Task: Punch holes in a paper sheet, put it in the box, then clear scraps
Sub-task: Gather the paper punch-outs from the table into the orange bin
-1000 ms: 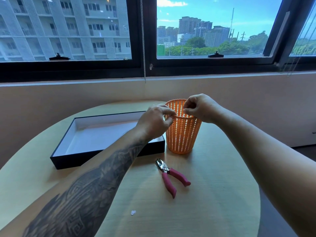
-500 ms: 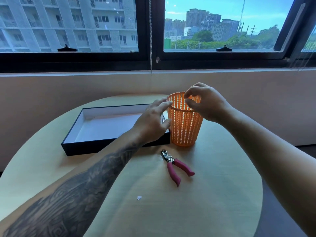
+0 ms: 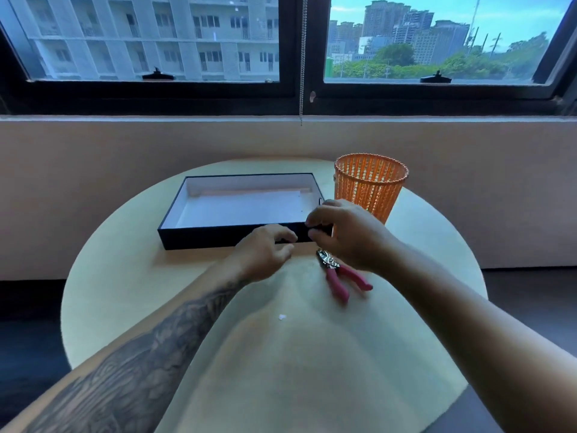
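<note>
The remaining task item is a small white paper scrap (image 3: 282,316) lying alone on the round pale wooden table (image 3: 125,276), near the person and well apart from all other objects. Judged from its size, it is nearly weightless, thin and flat against the surface. A fingertip pinch at its edge, or a slide toward the table rim, should lift it; a draught or a quick hand movement could displace it.

The white paper sheet (image 3: 243,209) already lies flat inside the shallow black box with white lining (image 3: 218,239).

The pink-handled metal hole punch pliers (image 3: 338,276) rest on the table between the scrap and the box, untouched. The orange perforated plastic waste basket (image 3: 371,185) stands upright just right of the box, its open top unobstructed.

The left hand (image 3: 265,253) hovers before the box's near wall, fingers loosely curled, holding nothing visible. The right hand (image 3: 346,234) is over the box's near right corner with thumb and fingertips drawn together; whether it holds a scrap cannot be determined.

The pliers lie on the direct path from scrap to basket; carry over them.
</note>
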Demonstrator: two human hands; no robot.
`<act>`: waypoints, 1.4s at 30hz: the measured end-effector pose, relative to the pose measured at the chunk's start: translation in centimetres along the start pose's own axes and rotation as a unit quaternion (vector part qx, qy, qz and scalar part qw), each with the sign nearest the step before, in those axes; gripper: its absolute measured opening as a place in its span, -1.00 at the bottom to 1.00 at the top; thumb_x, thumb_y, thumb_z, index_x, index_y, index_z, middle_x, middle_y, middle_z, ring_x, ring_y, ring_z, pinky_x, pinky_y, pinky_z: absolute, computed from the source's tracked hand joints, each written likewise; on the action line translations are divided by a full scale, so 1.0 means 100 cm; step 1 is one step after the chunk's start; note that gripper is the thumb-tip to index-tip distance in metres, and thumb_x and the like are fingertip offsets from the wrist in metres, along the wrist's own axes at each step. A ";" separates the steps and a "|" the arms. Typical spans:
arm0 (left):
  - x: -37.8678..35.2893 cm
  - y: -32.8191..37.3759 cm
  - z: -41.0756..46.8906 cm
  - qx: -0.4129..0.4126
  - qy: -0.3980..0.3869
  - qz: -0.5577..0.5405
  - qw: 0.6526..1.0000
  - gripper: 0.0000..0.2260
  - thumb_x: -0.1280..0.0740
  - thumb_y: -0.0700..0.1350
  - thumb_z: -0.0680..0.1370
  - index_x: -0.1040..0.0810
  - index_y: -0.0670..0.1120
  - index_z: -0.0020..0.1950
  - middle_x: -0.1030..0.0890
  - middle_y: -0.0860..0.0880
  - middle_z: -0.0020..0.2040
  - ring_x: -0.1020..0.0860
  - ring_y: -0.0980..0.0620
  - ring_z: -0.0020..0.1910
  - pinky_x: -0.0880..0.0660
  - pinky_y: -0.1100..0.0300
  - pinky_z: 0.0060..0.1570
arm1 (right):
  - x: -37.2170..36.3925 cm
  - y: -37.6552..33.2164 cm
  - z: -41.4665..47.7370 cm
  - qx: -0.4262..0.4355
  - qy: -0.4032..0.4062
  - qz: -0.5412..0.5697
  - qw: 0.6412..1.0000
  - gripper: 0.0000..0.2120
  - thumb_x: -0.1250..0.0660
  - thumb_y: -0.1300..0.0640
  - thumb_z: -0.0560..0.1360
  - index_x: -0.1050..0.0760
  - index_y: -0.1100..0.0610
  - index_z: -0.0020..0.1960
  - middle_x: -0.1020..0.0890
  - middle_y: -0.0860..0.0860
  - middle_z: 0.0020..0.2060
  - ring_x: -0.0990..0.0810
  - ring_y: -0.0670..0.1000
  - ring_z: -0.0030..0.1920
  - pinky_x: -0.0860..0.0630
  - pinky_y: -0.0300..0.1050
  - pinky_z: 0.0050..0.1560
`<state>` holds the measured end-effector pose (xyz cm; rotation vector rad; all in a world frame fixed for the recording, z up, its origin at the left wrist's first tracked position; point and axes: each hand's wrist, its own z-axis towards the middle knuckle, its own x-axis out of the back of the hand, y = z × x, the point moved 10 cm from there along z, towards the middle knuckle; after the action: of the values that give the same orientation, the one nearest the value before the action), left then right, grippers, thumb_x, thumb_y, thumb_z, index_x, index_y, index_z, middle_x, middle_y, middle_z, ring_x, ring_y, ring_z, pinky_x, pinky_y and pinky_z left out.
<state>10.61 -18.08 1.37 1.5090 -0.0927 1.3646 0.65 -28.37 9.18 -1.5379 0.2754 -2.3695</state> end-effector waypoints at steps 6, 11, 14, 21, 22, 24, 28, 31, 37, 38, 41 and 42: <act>-0.016 -0.032 -0.046 0.007 -0.016 0.072 0.997 -0.73 -0.29 -0.01 0.50 -0.66 -0.01 0.14 -0.60 0.05 0.20 -0.53 0.01 0.19 -0.46 0.11 0.20 | -0.082 -0.032 -0.041 0.007 -0.108 0.022 0.994 -0.88 -0.38 -0.02 0.53 -0.63 -0.07 0.03 -0.57 -0.18 -0.14 -0.56 -0.11 -0.13 -0.57 -0.04 -0.06; -0.021 -0.038 -0.068 -0.016 0.036 0.101 0.994 -0.77 -0.31 -0.01 0.54 -0.63 0.02 0.15 -0.57 0.01 0.26 -0.45 -0.04 0.29 -0.36 0.02 0.31 | -0.103 -0.039 -0.061 -0.016 -0.133 -0.006 0.991 -0.85 -0.36 -0.06 0.53 -0.63 -0.11 0.08 -0.62 -0.16 -0.05 -0.61 -0.10 -0.10 -0.48 -0.18 -0.21; -0.021 -0.038 -0.073 -0.021 0.050 0.099 0.994 -0.75 -0.29 -0.02 0.56 -0.63 0.01 0.19 -0.56 -0.01 0.29 -0.45 -0.05 0.31 -0.35 0.03 0.34 | -0.108 -0.044 -0.064 -0.016 -0.143 -0.022 0.989 -0.84 -0.37 -0.04 0.56 -0.64 -0.08 0.11 -0.63 -0.13 -0.02 -0.60 -0.09 -0.09 -0.32 -0.30 -0.30; -0.020 -0.037 -0.076 -0.024 0.062 0.096 0.993 -0.76 -0.29 -0.02 0.56 -0.64 0.00 0.18 -0.57 -0.01 0.30 -0.47 -0.05 0.30 -0.35 0.04 0.33 | -0.111 -0.057 -0.062 0.005 -0.157 -0.070 0.985 -0.85 -0.38 -0.02 0.55 -0.66 0.02 0.02 -0.62 -0.06 -0.06 -0.59 0.00 -0.09 -0.45 -0.11 -0.22; -0.020 -0.037 -0.075 -0.025 0.064 0.096 0.993 -0.76 -0.29 -0.02 0.56 -0.64 0.00 0.18 -0.57 -0.01 0.30 -0.47 -0.05 0.29 -0.36 0.04 0.33 | -0.111 -0.058 -0.061 0.012 -0.154 -0.083 0.984 -0.85 -0.38 -0.03 0.55 -0.66 0.03 -0.01 -0.62 -0.05 -0.09 -0.59 0.01 -0.11 -0.46 -0.09 -0.22; -0.019 -0.036 -0.075 -0.029 0.067 0.098 0.992 -0.76 -0.30 -0.03 0.56 -0.64 -0.02 0.18 -0.57 -0.01 0.29 -0.48 -0.06 0.28 -0.35 0.06 0.32 | -0.113 -0.061 -0.059 0.022 -0.147 -0.107 0.983 -0.85 -0.38 -0.03 0.54 -0.65 0.03 -0.04 -0.62 -0.05 -0.13 -0.58 0.03 -0.13 -0.51 -0.07 -0.21; -0.018 -0.036 -0.074 -0.030 0.069 0.101 0.992 -0.75 -0.29 -0.03 0.57 -0.63 -0.02 0.20 -0.57 0.00 0.30 -0.47 -0.04 0.29 -0.32 0.07 0.31 | -0.118 -0.065 -0.058 0.056 -0.126 -0.151 0.979 -0.86 -0.33 0.05 0.54 -0.64 0.04 -0.11 -0.60 -0.05 -0.20 -0.58 0.04 -0.20 -0.38 -0.10 -0.32; -0.019 -0.037 -0.074 -0.028 0.069 0.099 0.992 -0.76 -0.29 -0.03 0.57 -0.63 -0.01 0.19 -0.57 0.01 0.30 -0.46 -0.03 0.29 -0.32 0.07 0.32 | -0.119 -0.068 -0.060 0.078 -0.102 -0.181 0.975 -0.87 -0.34 0.13 0.51 -0.61 0.07 -0.19 -0.58 -0.03 -0.28 -0.56 0.05 -0.29 -0.27 -0.13 -0.38; -0.020 -0.039 -0.074 -0.017 0.064 0.092 0.994 -0.76 -0.30 -0.02 0.56 -0.63 0.01 0.19 -0.56 0.02 0.33 -0.44 0.00 0.33 -0.30 0.07 0.36 | -0.121 -0.072 -0.061 0.087 -0.077 -0.181 0.977 -0.95 -0.38 0.17 0.41 -0.54 0.11 -0.23 -0.56 -0.01 -0.35 -0.58 0.08 -0.34 -0.38 -0.09 -0.50; -0.020 -0.039 -0.074 -0.016 0.064 0.092 0.994 -0.76 -0.29 -0.02 0.56 -0.63 0.02 0.19 -0.56 0.03 0.33 -0.44 0.00 0.34 -0.30 0.07 0.36 | -0.120 -0.071 -0.060 0.080 -0.072 -0.171 0.979 -0.93 -0.35 0.16 0.43 -0.53 0.11 -0.22 -0.57 0.00 -0.33 -0.58 0.08 -0.30 -0.42 -0.06 -0.46; -0.020 -0.039 -0.074 -0.013 0.063 0.091 0.994 -0.75 -0.29 0.00 0.56 -0.63 0.02 0.20 -0.55 0.04 0.33 -0.44 0.01 0.34 -0.31 0.06 0.36 | -0.112 -0.056 -0.058 0.011 -0.089 -0.096 0.991 -0.86 -0.27 0.14 0.52 -0.52 0.11 -0.20 -0.58 0.01 -0.25 -0.55 0.06 -0.23 -0.47 0.03 -0.31; -0.020 -0.040 -0.074 -0.013 0.064 0.089 0.994 -0.76 -0.30 0.00 0.56 -0.63 0.03 0.19 -0.56 0.04 0.32 -0.44 0.01 0.33 -0.32 0.05 0.36 | -0.110 -0.048 -0.058 -0.014 -0.095 -0.068 0.993 -0.86 -0.27 0.12 0.53 -0.53 0.10 -0.18 -0.58 -0.02 -0.23 -0.54 0.04 -0.23 -0.49 0.04 -0.27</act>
<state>7.48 -12.18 -4.07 1.4149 -0.1667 1.5931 -1.19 -20.05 -1.01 -1.8331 0.1661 -2.3052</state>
